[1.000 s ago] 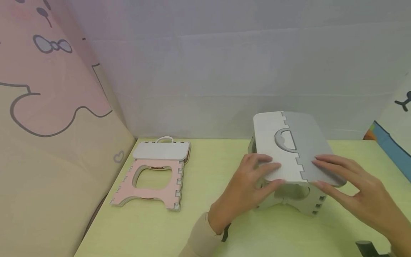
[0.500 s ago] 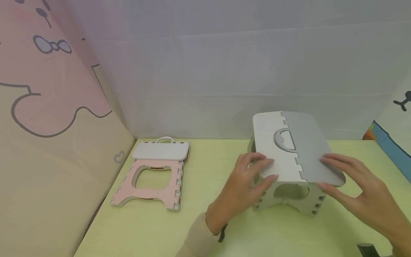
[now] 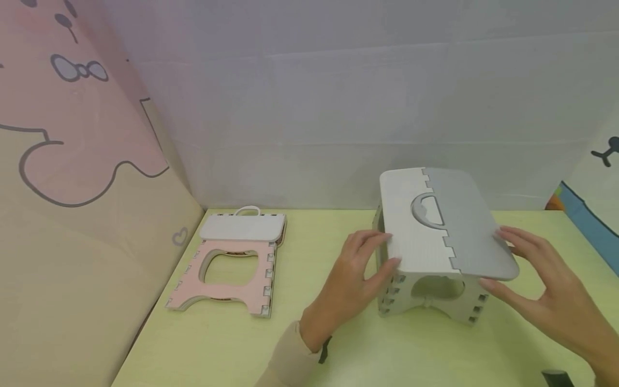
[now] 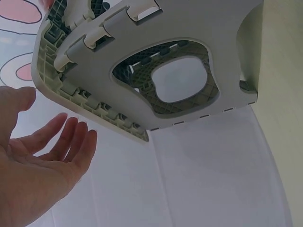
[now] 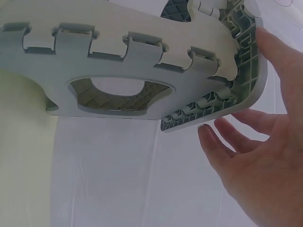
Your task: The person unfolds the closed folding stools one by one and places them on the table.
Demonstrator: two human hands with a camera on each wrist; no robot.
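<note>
A folding step stool stands unfolded on the right side of the table, its top half white and half grey, with a cut-out handle in the middle. My left hand is at the top's left edge, fingers relaxed and fingertips by the rim. In the left wrist view a gap shows between the fingers and the stool's ribbed underside. At the front right corner my right hand has its fingers loosely spread about the grey edge. The right wrist view shows its fingertips right at the rim.
A folded pink and white step stool lies flat on the left of the yellow-green table. Behind the table hangs a pale cloth backdrop. A dark object shows beside the right wrist at the bottom edge.
Both hands have moved outward, the left one sliding left off the white half, the right one rightward to the grey edge. The stool has stayed in nearly the same place.
</note>
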